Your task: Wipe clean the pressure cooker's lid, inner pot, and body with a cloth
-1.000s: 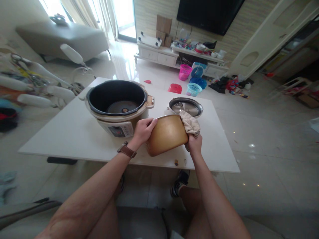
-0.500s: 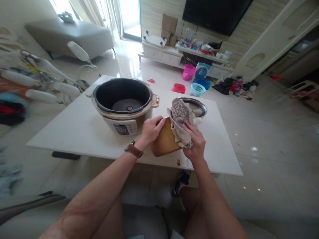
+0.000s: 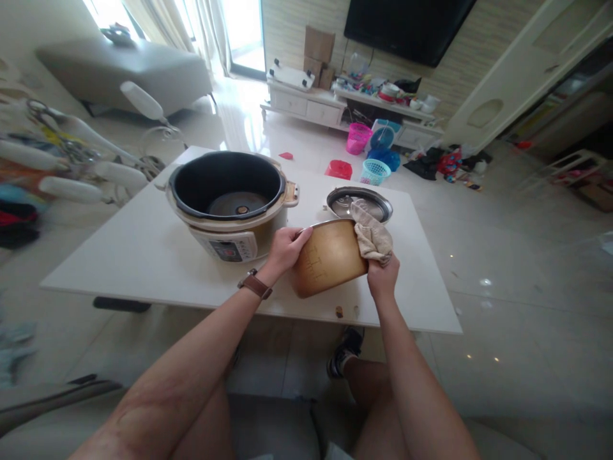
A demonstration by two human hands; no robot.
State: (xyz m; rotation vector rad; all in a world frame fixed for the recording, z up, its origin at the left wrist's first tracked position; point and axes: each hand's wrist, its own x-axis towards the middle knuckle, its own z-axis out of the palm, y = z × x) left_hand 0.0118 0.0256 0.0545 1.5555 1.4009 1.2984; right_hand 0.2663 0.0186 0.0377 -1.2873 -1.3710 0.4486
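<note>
Our left hand grips the tilted golden-brown metal inner pot by its rim; our right hand presses a beige cloth against its far side.

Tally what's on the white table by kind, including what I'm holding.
Cooker base: 1
Inner pot, gripped by left hand: 1
Metal lid: 1
Cloth, in right hand: 1
Total: 4
</note>
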